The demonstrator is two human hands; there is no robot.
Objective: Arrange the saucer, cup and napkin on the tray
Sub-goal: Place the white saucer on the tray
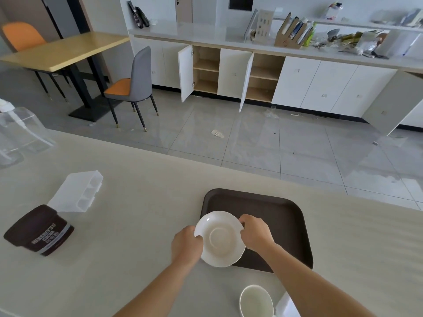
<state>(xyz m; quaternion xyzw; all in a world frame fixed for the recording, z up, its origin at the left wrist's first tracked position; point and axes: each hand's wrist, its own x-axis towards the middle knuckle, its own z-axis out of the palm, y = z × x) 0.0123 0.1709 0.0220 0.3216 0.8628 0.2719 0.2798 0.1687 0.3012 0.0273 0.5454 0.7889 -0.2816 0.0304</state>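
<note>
Both hands, left [187,243] and right [256,233], gripping saucer [219,239] rims, overhanging tray [274,207] near-left corner; open tray floor ahead-right.

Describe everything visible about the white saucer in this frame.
The saucer is plain white, glossy like glazed ceramic, round with a gently wavy rim and a shallow circular well at its centre for a cup. It is empty and faces up, tilted slightly. Both hands grip it by opposite edges: the left hand on its left rim, the right hand on its right rim. It sits over the near left corner of the dark brown tray, overhanging the edge.
</note>
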